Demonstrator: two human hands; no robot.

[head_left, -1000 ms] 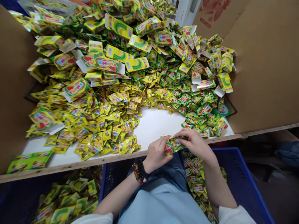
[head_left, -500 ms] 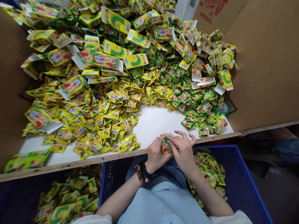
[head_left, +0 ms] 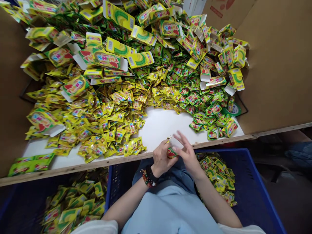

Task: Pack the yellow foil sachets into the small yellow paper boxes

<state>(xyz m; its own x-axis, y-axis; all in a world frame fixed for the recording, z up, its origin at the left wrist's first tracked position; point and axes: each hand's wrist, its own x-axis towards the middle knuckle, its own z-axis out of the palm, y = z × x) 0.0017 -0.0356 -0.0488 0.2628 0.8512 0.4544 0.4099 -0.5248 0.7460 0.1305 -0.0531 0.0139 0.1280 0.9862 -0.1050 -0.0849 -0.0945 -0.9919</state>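
gripping small box [head_left: 171,153] in left hand [head_left: 162,158] by table edge [head_left: 131,159], with right hand [head_left: 189,156] spread-fingered, thumb at box, probably closing its end, next likely needing a firm thumb press.

Bright letters across a carton [head_left: 104,59], unclear here, a barcode [head_left: 132,61] on this yellow box [head_left: 143,59], red print [head_left: 215,11] on cardboard [head_left: 243,19], cut off

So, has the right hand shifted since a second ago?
Yes: the right hand has moved left, now farther from the cardboard wall on the right side of the view.
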